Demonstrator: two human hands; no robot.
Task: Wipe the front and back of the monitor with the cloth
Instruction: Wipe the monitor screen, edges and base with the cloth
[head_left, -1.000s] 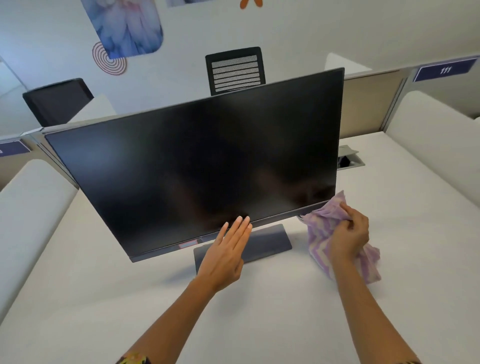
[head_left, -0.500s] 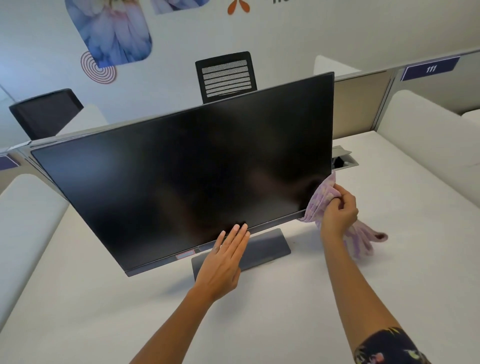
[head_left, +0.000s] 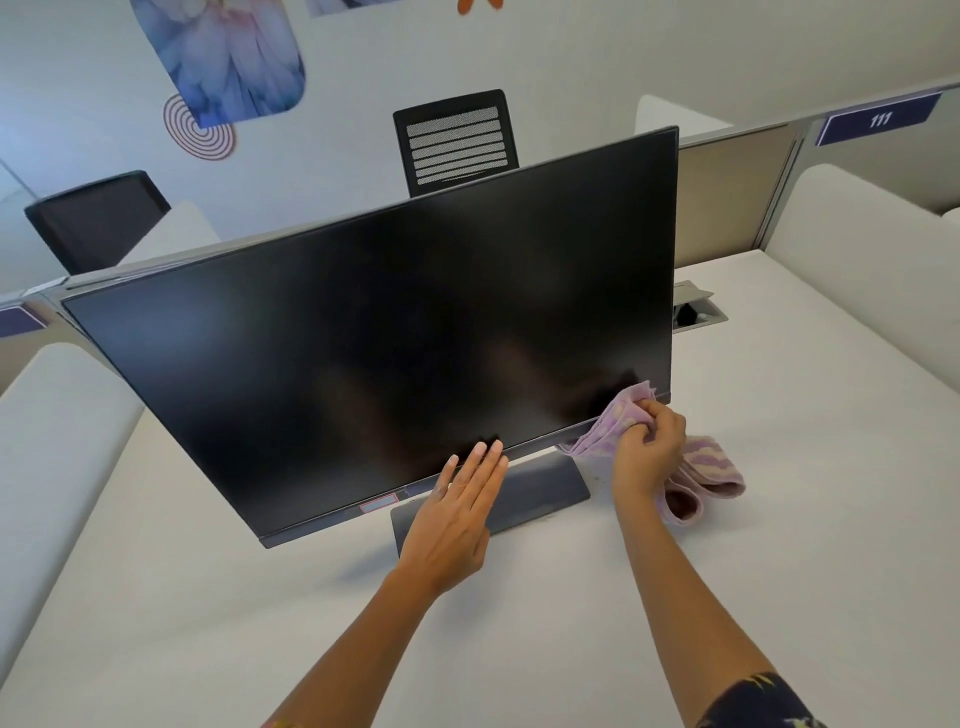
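A black monitor (head_left: 374, 332) stands on a flat grey base (head_left: 540, 488) on the white desk, its dark screen facing me and tilted back. My left hand (head_left: 457, 514) lies flat with fingers together, fingertips touching the screen's bottom edge near the middle. My right hand (head_left: 649, 447) grips a pink and white patterned cloth (head_left: 696, 478) and presses a bunch of it against the screen's lower right corner. The rest of the cloth hangs down onto the desk. The monitor's back is hidden.
The white desk (head_left: 779, 519) has padded side walls left and right. A cable box (head_left: 696, 312) is set into the desk behind the monitor's right edge. Beyond the divider stand two black chairs (head_left: 457, 140).
My right hand has lifted the cloth from the desk beside the base up to the screen's lower right corner. My left hand has stayed at the bottom edge.
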